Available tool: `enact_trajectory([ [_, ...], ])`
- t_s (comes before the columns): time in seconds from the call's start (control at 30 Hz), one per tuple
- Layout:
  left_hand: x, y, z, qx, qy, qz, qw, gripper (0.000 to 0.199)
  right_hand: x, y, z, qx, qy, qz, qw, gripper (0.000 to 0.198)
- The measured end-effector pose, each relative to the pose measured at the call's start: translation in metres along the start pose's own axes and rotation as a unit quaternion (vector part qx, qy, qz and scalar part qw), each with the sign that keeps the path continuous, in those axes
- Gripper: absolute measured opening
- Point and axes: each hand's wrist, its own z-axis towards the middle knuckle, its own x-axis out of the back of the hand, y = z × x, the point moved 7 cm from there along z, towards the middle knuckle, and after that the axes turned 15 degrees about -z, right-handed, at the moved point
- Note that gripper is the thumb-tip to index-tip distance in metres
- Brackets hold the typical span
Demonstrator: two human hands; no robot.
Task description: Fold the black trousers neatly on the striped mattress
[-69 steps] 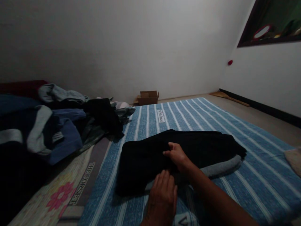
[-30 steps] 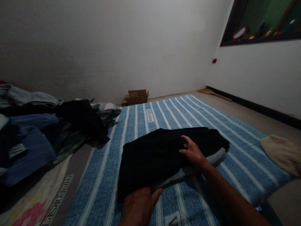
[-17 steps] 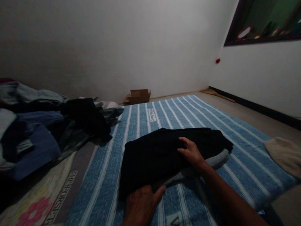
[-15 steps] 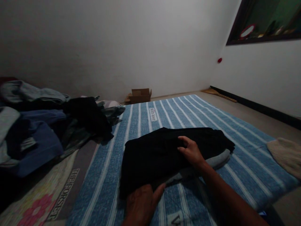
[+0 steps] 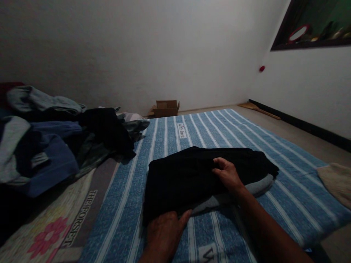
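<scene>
A folded black garment (image 5: pixel 181 175), longer than it is wide, lies on the blue striped bed cover (image 5: pixel 128 204). Its grey layer (image 5: pixel 260 185) shows along the near right edge. My right hand (image 5: pixel 227 173) is over the middle of the garment, thumb and forefinger closed on the black cloth. At the near left corner, my left hand (image 5: pixel 166 230) rests against the garment's edge with its thumb stretched out to the right. The tips of its other fingers are hard to see against the dark cloth.
A heap of loose clothes (image 5: pixel 60 138) covers the left side, beside a flowered cloth (image 5: pixel 48 233). An open cardboard box (image 5: pixel 166 108) stands by the back wall. A beige cloth (image 5: pixel 336 182) lies at the cover's right edge.
The whole view has shifted a little, so things appear slightly farther right. Both hands stay in about the same place on the garment, which looks almost unchanged.
</scene>
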Motion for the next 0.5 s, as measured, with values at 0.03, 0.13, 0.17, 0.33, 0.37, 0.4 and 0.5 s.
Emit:
enact_trajectory([
  [0.03,-0.001,0.001,0.000,-0.012,-0.005,0.006,1.000,0.061,0.001,0.001,0.001,0.001,-0.002,-0.004,1.000,0.024],
  [0.13,-0.002,0.003,0.001,-0.019,-0.017,0.017,1.000,0.059,0.002,0.006,0.002,0.002,-0.003,-0.019,1.000,0.030],
  [0.17,-0.002,0.003,0.001,-0.017,-0.019,0.018,1.000,0.058,0.002,0.007,0.002,0.002,0.002,-0.022,1.000,0.032],
  [0.33,0.001,0.002,0.004,-0.010,-0.006,0.023,1.000,0.060,-0.001,0.008,0.003,0.013,0.016,-0.059,0.998,0.038],
  [0.37,0.000,0.001,0.004,-0.006,-0.009,0.024,1.000,0.061,-0.002,0.009,0.003,0.014,0.019,-0.071,0.997,0.039],
  [0.4,-0.001,0.000,0.004,-0.002,-0.012,0.025,1.000,0.061,-0.002,0.009,0.004,0.015,0.022,-0.082,0.996,0.040],
  [0.5,-0.001,-0.001,0.003,-0.004,-0.007,0.030,1.000,0.062,-0.002,0.012,0.004,0.017,0.028,-0.100,0.994,0.041],
])
